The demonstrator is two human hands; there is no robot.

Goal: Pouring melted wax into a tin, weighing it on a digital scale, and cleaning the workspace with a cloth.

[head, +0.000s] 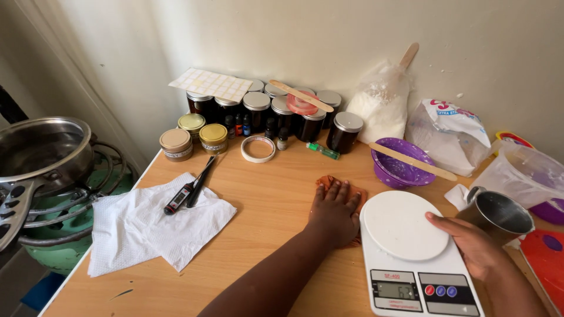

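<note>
Orange cloth (356, 195) is pressed flat on the wooden surface (264, 205) under the left hand (335, 212), its fingers (336, 192) spread wide and laid flat, nothing gripped. Only the cloth's edges are seen around the fingertips; the rest is hidden by the palm. Just to the right of those fingers a white kitchen scale (414, 258) is set, with a round white platform and a lit display. The scale's right edge is touched by the right hand (473, 246), thumb laid along the platform rim; whether its other fingers are curled round the body cannot be told, since they are hidden. Just beyond the right hand a metal cup (499, 212) is seen. Ahead of the left fingers a purple bowl (402, 161) is placed with a wooden stick (413, 161) across it, beside two white powder bags (382, 105). Further ahead, against the wall, dark jars with silver lids (343, 130) are grouped, a tape roll (258, 148) and a green lighter (323, 151) lying in front. Well left of the fingers a white paper towel (153, 226) is spread, carrying a probe thermometer (179, 199). Off the surface's left edge a steel pot (41, 149) sits on a burner.
</note>
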